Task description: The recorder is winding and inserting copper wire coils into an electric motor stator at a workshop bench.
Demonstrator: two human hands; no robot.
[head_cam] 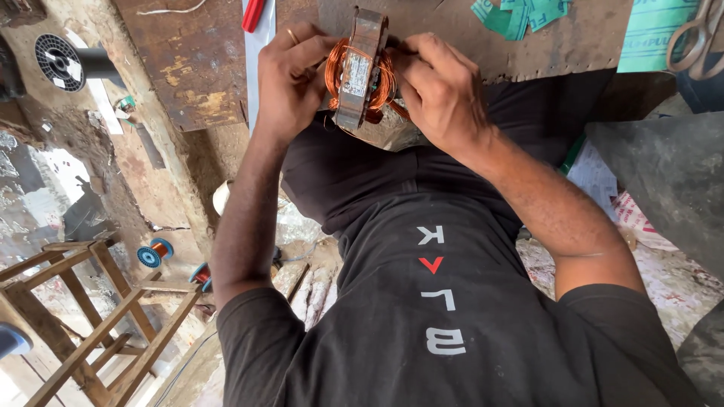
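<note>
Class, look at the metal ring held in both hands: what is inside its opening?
Copper wire coils loop through the metal ring, with a pale strip beside them. Left hand and right hand cover the ring's sides, hiding the other windings.

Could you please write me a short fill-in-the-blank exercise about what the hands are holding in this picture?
1. The left hand and right hand grip a metal core wound with ____-coloured wire.
2. A ring sits on the ____ hand.
3. The scissors lie on the ____ sheet.

Missing words: copper; left; green
</note>
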